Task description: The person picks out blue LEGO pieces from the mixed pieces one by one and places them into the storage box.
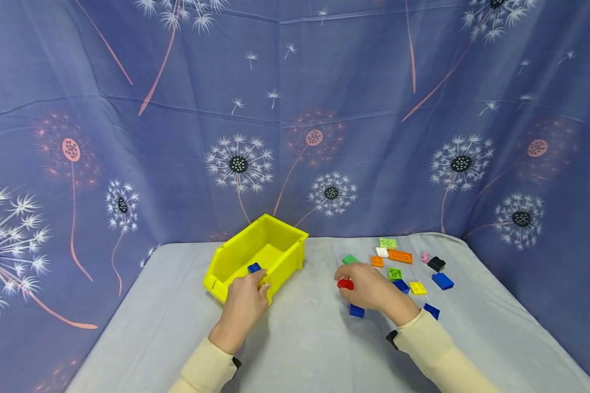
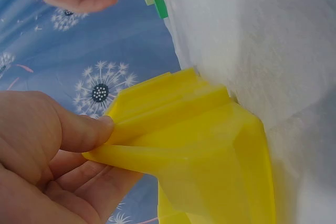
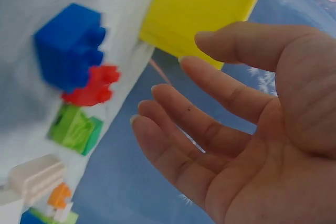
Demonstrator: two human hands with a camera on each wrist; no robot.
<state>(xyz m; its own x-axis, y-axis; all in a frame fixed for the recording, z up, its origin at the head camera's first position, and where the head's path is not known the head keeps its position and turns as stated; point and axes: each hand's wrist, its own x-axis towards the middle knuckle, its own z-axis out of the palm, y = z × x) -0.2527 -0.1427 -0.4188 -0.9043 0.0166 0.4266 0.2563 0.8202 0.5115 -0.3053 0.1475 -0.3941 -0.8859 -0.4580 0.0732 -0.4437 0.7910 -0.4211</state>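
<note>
Lettering, labels, brands, numbers, signs: none legible. Positions from centre of head view. Yellow bin (image 1: 287,265), seven o'clock: no readable marking. Toy bricks (image 1: 400,256), four o'clock: none readable; studs too small to tell. Patterned cloth (image 1: 295,71), twelve o'clock: none readable.

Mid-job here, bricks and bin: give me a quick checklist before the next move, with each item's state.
1. Left hand grips the yellow bin: ok, thumb and fingers pinch its rim.
2. Bin's open side faces up: ok, and a blue brick shows inside.
3. Right hand free: ok, fingers apart, nothing held.
4. Red brick in full view: not ok, the right hand partly hides it in the head view.
5. Red brick loose from its neighbours: cannot tell, they overlap in the right wrist view.
</note>
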